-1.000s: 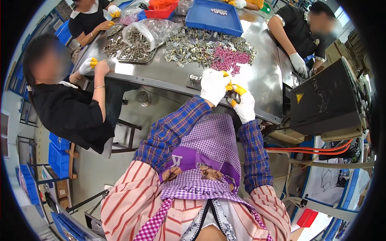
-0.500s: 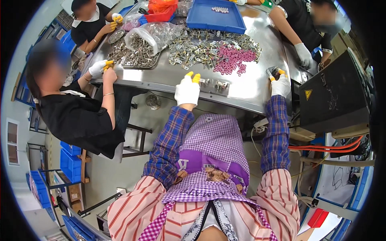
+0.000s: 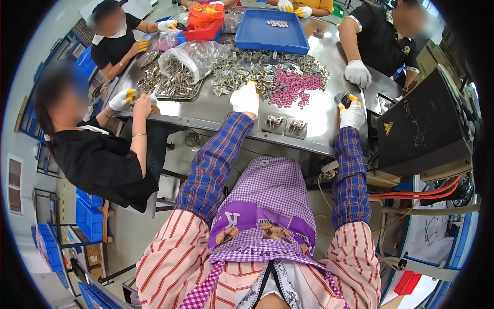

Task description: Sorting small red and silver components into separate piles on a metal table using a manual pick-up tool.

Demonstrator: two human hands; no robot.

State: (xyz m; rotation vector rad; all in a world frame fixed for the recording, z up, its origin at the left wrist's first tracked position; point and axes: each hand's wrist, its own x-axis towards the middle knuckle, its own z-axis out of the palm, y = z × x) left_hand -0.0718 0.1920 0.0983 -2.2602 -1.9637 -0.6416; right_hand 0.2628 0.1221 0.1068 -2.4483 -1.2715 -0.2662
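My left hand (image 3: 245, 99), in a white glove with yellow fingertips, reaches to the near edge of a pile of small metal parts (image 3: 231, 77). Its fingers look drawn together; anything between them is hidden. Pink rings (image 3: 290, 90) lie heaped just right of it. Near the table's right edge, my right hand (image 3: 352, 114), gloved the same way, has its fingers closed around a small dark, shiny piece (image 3: 341, 99) whose kind is unclear. Between my hands, two small metal fixtures (image 3: 274, 123) sit side by side by the table's front edge.
On the steel table (image 3: 206, 110) are a tray of metal parts (image 3: 177, 92), a plastic bag (image 3: 198, 51), a red bin (image 3: 206, 32) and a blue tray (image 3: 272, 46). A black box with a warning sign (image 3: 424, 129) stands right. Co-workers (image 3: 98, 144) surround the table.
My left hand has moved forward from the table's front edge to the pile, uncovering the two fixtures. My right hand keeps its piece near the right edge. A co-worker's gloved hand at right has shifted left.
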